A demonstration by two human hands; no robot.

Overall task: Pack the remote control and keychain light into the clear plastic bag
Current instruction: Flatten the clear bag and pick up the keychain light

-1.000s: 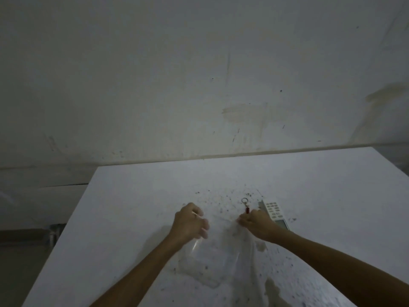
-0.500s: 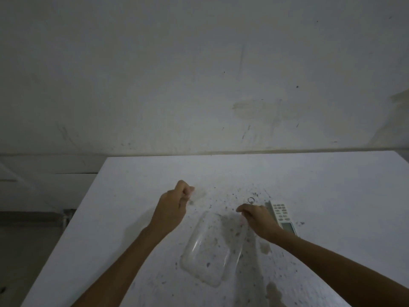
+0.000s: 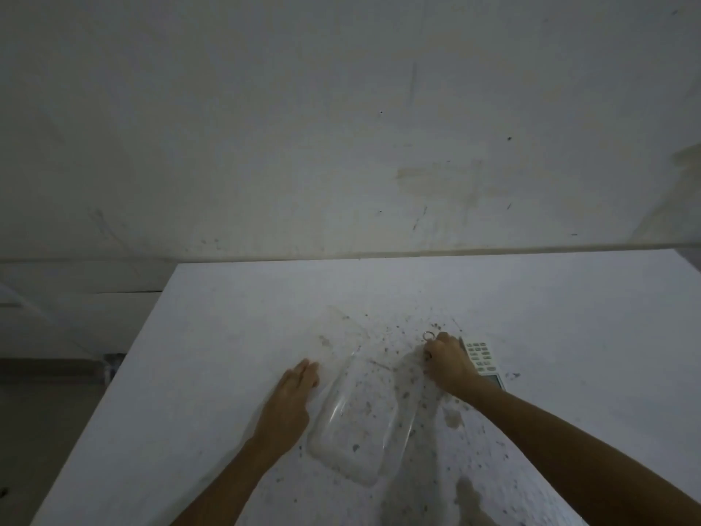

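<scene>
Clear plastic bag (image 3: 360, 415) lying flat on the speckled white counter (image 3: 227, 336), nothing inside it.

Left hand (image 3: 294, 392) rests flat, fingers together, just left of the bag. Right hand (image 3: 447, 364), at the bag's far right corner, is curled round the keychain light with silver ring (image 3: 428, 336). White remote control (image 3: 483, 358) sits just right of that, outside the bag.

Both forearms are bare up to the frame's edge, with no sleeve, watch or band behind the left hand (image 3: 294, 396) or the right hand (image 3: 449, 364), and no glove on either.
</scene>
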